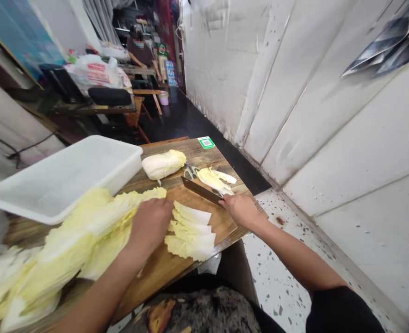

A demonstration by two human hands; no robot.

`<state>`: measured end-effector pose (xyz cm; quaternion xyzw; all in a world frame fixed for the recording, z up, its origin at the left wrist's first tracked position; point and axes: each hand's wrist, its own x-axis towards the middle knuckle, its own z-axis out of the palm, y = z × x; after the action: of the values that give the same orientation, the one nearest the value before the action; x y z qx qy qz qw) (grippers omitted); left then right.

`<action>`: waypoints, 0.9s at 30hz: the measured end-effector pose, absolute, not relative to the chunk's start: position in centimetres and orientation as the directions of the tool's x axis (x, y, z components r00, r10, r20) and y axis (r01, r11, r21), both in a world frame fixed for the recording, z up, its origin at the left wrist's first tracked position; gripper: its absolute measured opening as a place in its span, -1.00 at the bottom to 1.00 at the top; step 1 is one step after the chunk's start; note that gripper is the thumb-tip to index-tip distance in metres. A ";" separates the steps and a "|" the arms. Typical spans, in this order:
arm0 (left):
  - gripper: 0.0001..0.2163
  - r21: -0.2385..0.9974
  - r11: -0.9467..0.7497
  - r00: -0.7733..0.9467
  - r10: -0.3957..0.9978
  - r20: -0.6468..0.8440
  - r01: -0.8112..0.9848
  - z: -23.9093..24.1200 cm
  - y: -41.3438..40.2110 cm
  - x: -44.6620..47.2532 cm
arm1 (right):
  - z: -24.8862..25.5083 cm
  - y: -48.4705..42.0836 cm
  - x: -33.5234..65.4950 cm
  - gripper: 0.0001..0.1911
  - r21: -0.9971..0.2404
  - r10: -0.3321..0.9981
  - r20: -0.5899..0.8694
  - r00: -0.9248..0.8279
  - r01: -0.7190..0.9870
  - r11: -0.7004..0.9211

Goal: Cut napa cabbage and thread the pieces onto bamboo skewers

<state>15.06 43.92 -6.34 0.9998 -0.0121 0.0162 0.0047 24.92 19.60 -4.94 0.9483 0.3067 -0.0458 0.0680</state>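
My right hand [241, 210] is closed around the handle of a cleaver [204, 191], its dark blade reaching left over the wooden cutting board [225, 226]. My left hand [152, 219] has its fingers curled down against napa cabbage leaves; the fingertips are partly hidden. Just right of it, several cut cabbage pieces [190, 233] lie overlapped on the board. To its left spreads a large heap of loose leaves [79, 236]. Beyond the blade rest a small leaf portion [213, 179] and green-handled scissors [189, 173]. A pale whole cabbage [164, 164] lies behind the board.
A white plastic tub [62, 171] stands at the table's left. The wooden table's [176, 147] far corner bears a green code sticker [206, 142]. Along the right runs a white wall [329, 129]. Farther back, a person [140, 51] sits near a cluttered table with a plastic bag [93, 71].
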 end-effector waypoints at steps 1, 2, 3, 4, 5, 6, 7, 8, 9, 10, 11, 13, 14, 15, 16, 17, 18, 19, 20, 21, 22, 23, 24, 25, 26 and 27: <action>-0.69 -0.020 -0.997 0.997 0.070 0.042 0.071 -5.6 45.2 14.8 | -5.1 19.5 24.6 -0.61 0.099 0.572 -0.124 0.811 0.584 -0.806; -0.70 -0.043 -0.987 0.987 0.152 0.048 0.154 -5.0 46.5 14.6 | -5.3 19.4 24.4 -0.61 0.098 0.568 -0.118 0.814 0.579 -0.810; -0.71 -0.062 -0.972 0.973 0.225 0.049 0.228 -4.6 47.8 14.3 | -5.4 19.3 24.3 -0.61 0.095 0.565 -0.113 0.818 0.575 -0.813; -0.71 -0.074 -0.954 0.957 0.287 0.043 0.290 -4.3 49.0 13.9 | -5.5 19.3 24.3 -0.62 0.093 0.563 -0.108 0.820 0.572 -0.815; -0.71 -0.079 -0.939 0.942 0.333 0.030 0.334 -4.2 50.1 13.6 | -5.5 19.3 24.4 -0.62 0.090 0.562 -0.105 0.820 0.571 -0.816; -0.70 -0.078 -0.927 0.931 0.366 0.016 0.366 -4.2 51.0 13.2 | -5.6 19.3 24.4 -0.62 0.087 0.562 -0.104 0.820 0.571 -0.816; -0.70 -0.071 -0.920 0.923 0.386 0.003 0.385 -4.3 51.8 12.9 | -5.6 19.4 24.4 -0.62 0.085 0.564 -0.102 0.819 0.572 -0.816; -0.69 -0.060 -0.916 0.917 0.398 -0.006 0.397 -4.5 52.5 12.6 | -5.6 19.4 24.4 -0.62 0.082 0.566 -0.102 0.818 0.574 -0.815; -0.69 -0.045 -0.913 0.914 0.406 -0.007 0.406 -4.6 53.0 12.4 | -5.6 19.5 24.3 -0.62 0.078 0.569 -0.102 0.816 0.576 -0.813; -0.70 -0.029 -0.909 0.910 0.415 -0.002 0.415 -4.6 53.4 12.3 | -5.6 19.5 24.3 -0.62 0.075 0.571 -0.103 0.815 0.578 -0.812; -0.72 -0.011 -0.905 0.905 0.424 0.008 0.425 -4.6 53.7 12.2 | -5.6 19.6 24.2 -0.61 0.071 0.571 -0.105 0.814 0.579 -0.812; -0.78 0.023 -0.896 0.896 0.443 0.030 0.443 -4.1 53.7 12.2 | -5.5 19.5 24.0 -0.61 0.065 0.567 -0.111 0.816 0.575 -0.816; -0.81 0.038 -0.893 0.892 0.449 0.041 0.448 -3.8 53.5 12.3 | -5.5 19.4 24.0 -0.61 0.060 0.562 -0.115 0.819 0.570 -0.819; -0.83 0.053 -0.892 0.891 0.452 0.052 0.449 -3.4 53.0 12.5 | -5.4 19.3 24.0 -0.62 0.056 0.556 -0.117 0.823 0.564 -0.824; -0.83 0.069 -0.894 0.892 0.448 0.063 0.444 -3.0 52.4 12.8 | -5.4 19.2 24.1 -0.62 0.051 0.548 -0.118 0.828 0.556 -0.829; -0.82 0.086 -0.898 0.897 0.437 0.072 0.431 -2.7 51.7 13.1 | -5.4 19.1 24.2 -0.62 0.046 0.539 -0.118 0.834 0.547 -0.836; -0.81 0.107 -0.904 0.903 0.422 0.079 0.414 -2.4 51.0 13.4 | -5.4 18.9 24.3 -0.61 0.040 0.529 -0.117 0.840 0.537 -0.843; -0.80 0.128 -0.908 0.908 0.410 0.082 0.399 -2.2 50.3 13.8 | -5.4 18.7 24.4 -0.61 0.033 0.519 -0.115 0.847 0.526 -0.850; -0.79 0.150 -0.908 0.910 0.407 0.084 0.392 -2.1 49.7 14.3 | -5.5 18.6 24.5 -0.61 0.025 0.508 -0.114 0.854 0.514 -0.857; -0.78 0.170 -0.902 0.907 0.414 0.083 0.396 -1.9 49.3 14.7 | -5.5 18.5 24.6 -0.60 0.017 0.499 -0.113 0.859 0.504 -0.864; -0.77 0.187 -0.893 0.900 0.429 0.082 0.409 -1.8 49.1 15.1 | -5.6 18.3 24.6 -0.60 0.008 0.491 -0.112 0.864 0.495 -0.869; -0.75 0.203 -0.882 0.890 0.448 0.082 0.425 -1.7 49.0 15.5 | -5.7 18.2 24.7 -0.60 -0.001 0.486 -0.112 0.867 0.489 -0.872; -0.72 0.218 -0.874 0.884 0.460 0.085 0.434 -1.5 49.0 16.0 | -5.8 18.1 24.7 -0.59 -0.010 0.483 -0.112 0.869 0.485 -0.875; -0.69 0.236 -0.869 0.882 0.464 0.087 0.434 -1.3 49.1 16.4 | -5.8 18.1 24.7 -0.59 -0.020 0.481 -0.111 0.870 0.482 -0.876; -0.67 0.257 -0.868 0.885 0.457 0.086 0.424 -1.2 49.0 16.9 | -5.9 18.0 24.7 -0.59 -0.029 0.480 -0.109 0.870 0.480 -0.877; -0.67 0.281 -0.870 0.894 0.442 0.077 0.406 -1.1 48.9 17.5 | -6.0 18.0 24.7 -0.59 -0.038 0.480 -0.107 0.871 0.479 -0.877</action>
<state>17.52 48.91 -1.06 0.9644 0.2198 0.0696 0.1296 24.70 17.98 -6.01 0.9671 0.2478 -0.0565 -0.0051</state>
